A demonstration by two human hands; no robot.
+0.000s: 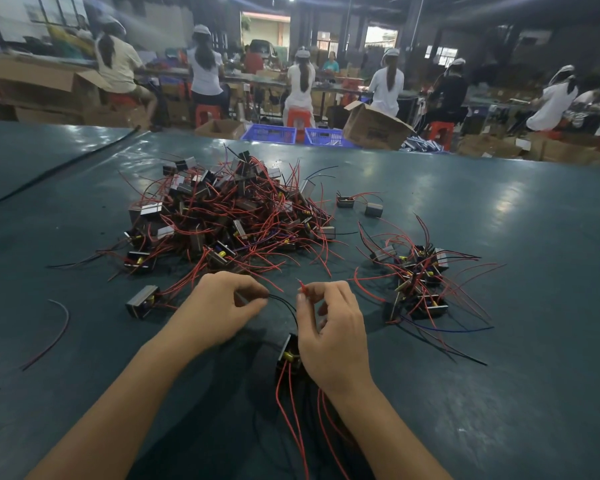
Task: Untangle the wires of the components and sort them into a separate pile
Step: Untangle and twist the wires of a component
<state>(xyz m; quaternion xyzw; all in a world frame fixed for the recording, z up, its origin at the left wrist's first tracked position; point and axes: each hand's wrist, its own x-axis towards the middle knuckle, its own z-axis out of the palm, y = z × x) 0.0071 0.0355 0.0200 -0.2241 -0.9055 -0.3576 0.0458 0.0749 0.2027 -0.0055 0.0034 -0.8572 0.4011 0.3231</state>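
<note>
left hand (219, 306) pinches black wire (284, 302) | right hand (329, 334) pinches red wire (301, 285) | component (288, 355) beneath right palm | sorted pile (420, 282) to the right, right hand nearer

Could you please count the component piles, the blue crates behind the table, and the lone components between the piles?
Component piles: 2, the large pile and the small pile
Blue crates: 2
Lone components: 2
Total: 6

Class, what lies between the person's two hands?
In the head view, a thin black wire runs from the left hand's pinch toward the right hand, which pinches a thin red wire.
</note>
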